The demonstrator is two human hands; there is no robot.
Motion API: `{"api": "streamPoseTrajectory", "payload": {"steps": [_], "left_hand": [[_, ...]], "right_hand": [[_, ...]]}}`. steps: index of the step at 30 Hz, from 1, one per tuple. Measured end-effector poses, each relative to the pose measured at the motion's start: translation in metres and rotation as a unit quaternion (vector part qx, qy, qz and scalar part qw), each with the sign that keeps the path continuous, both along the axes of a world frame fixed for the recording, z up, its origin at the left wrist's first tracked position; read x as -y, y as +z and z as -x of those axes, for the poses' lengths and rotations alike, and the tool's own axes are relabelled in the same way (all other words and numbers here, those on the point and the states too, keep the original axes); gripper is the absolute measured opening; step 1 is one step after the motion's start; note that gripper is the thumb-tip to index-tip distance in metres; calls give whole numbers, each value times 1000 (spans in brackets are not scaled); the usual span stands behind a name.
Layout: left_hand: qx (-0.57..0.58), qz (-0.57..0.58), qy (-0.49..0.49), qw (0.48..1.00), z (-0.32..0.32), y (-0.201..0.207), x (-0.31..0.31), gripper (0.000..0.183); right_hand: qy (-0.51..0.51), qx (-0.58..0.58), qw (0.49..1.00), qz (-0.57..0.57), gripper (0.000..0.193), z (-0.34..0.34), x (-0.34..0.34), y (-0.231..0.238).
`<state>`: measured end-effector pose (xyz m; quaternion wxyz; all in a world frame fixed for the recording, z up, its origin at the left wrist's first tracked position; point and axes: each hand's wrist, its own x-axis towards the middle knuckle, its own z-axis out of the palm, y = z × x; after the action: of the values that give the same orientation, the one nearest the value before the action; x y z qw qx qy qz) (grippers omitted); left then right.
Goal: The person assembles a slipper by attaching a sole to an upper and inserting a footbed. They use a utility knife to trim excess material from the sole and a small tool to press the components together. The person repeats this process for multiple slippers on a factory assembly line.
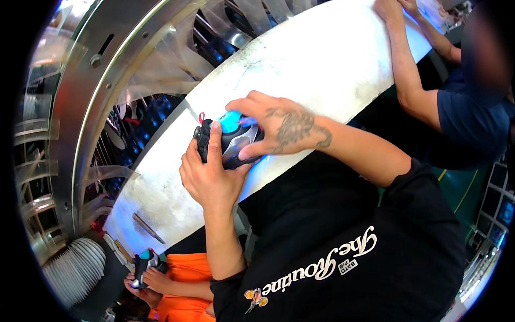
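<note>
A black and grey shoe [238, 146] with a bright blue part and a red pull loop is held over the white worktable [279, 70]. My left hand [212, 174] grips its near left side, with the index finger stretched up along it. From the right, my tattooed right hand [287, 126] reaches over the shoe. Its thumb rests on the near side and its other fingers curve over the far side, some of them blurred. Both hands cover much of the shoe, so its underside is hidden.
A knife-like tool [148, 228] lies at the table's left end. Beyond the table, clear plastic strips [182, 59] hang on a metal-framed machine [75, 107]. At lower left, a person in orange holds a similar shoe [145, 263]. Another person's arms [405, 70] rest at upper right.
</note>
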<state>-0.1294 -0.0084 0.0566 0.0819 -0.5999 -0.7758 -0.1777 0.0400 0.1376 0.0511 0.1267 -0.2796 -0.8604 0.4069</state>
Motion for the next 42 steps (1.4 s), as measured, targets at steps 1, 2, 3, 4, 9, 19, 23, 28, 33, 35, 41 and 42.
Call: {"api": "streamPoseTrajectory", "payload": {"steps": [1,2,3,4,9,19,23,28,33,35,41,42], "left_hand": [[-12,-11,-8,1000,0,1,0,98],[-14,-11,-11,1000,1,1,-1,101],[-17,-8,-9,1000,0,0,-1,102],[-19,-5,-6,1000,0,0,0,103],[-18,-11,-10,1000,-1,-4,5,108],[-37,-15,-31,999,-1,-2,11,126],[-32,-15,-38,999,2,-5,13,126],[-39,-15,-45,998,6,-7,19,127],[-30,-27,-66,997,10,-5,19,127],[-30,-29,-65,997,10,-3,17,127],[-35,-26,-75,996,12,-2,18,127],[-35,-22,-76,996,12,-1,18,126]], "right_hand": [[-5,-29,1000,-4,92,-4,-8,-5],[-48,-68,996,-35,88,-6,-11,-8],[-72,-86,994,12,82,-10,-17,-3],[-85,-130,988,18,73,-11,-18,-7],[-118,-245,931,245,39,-18,-11,22],[-60,-467,703,533,44,31,-5,30],[-14,-404,782,474,49,48,-1,25],[-15,-264,931,253,56,36,-47,14],[-64,-297,782,544,60,2,-59,10],[-65,-399,716,569,59,2,-51,6],[-30,-417,665,619,53,18,-39,3],[-8,-403,675,618,52,20,-41,-1]]}}
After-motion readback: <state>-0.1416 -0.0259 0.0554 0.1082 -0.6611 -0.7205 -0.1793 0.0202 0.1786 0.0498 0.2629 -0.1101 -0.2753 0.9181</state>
